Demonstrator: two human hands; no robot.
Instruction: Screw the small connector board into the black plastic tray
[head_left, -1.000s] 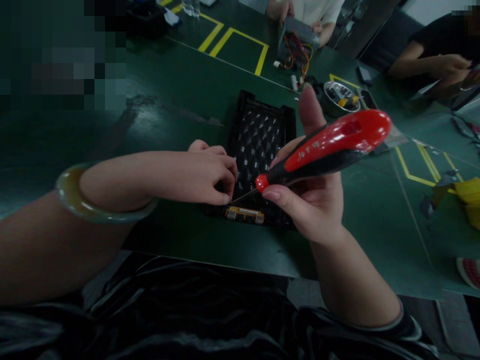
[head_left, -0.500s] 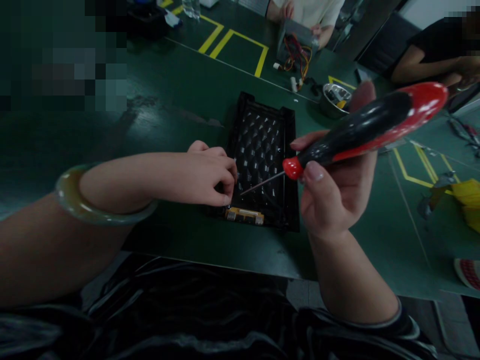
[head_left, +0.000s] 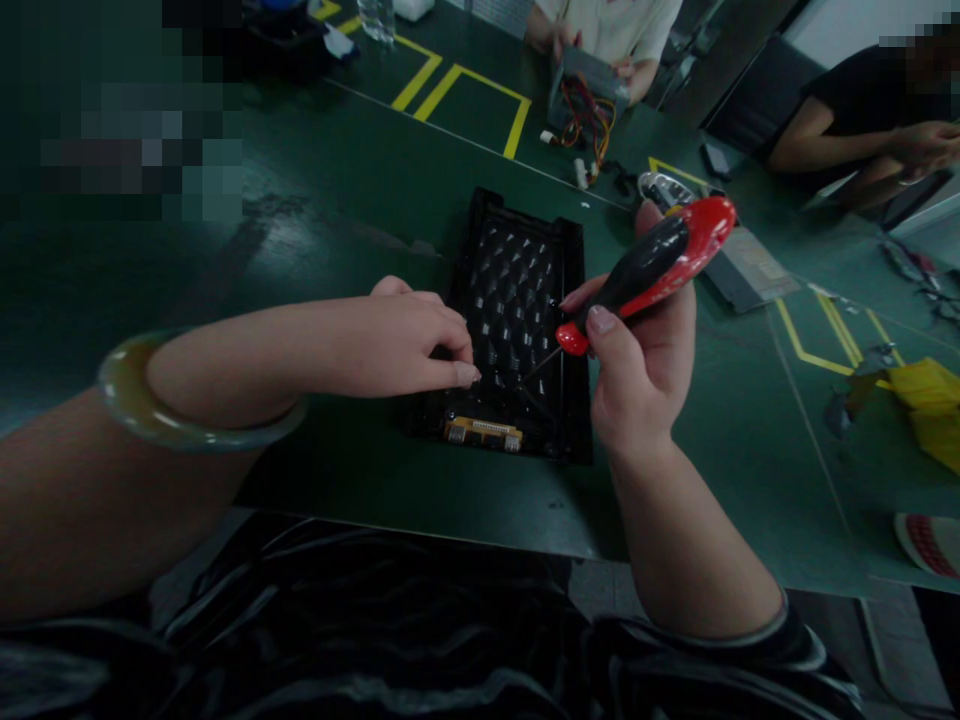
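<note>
A black plastic panel (head_left: 517, 285) with a raised diamond pattern lies on the green table. Along its near edge sits a small tan circuit board (head_left: 484, 432) with metal ports. My right hand (head_left: 649, 355), to the panel's right, is closed around a red and black screwdriver (head_left: 649, 265). Its thin shaft slopes down to the left, the tip over the lower part of the panel. Over the panel's left edge, my left hand (head_left: 420, 340) has thumb and fingers pinched together; whatever is between them is too small or hidden to make out.
Across the table a person holds a grey metal box (head_left: 589, 85) with coloured cables. A metal bowl (head_left: 660, 188) and a flat grey piece (head_left: 750, 265) lie beyond my right hand. A yellow item (head_left: 930, 395) is at the right. Another person sits at the far right.
My right hand has drawn the screwdriver lower, its handle now smaller in view and its tip shifted to the right. My left hand stays pinched, slightly higher over the panel's edge.
</note>
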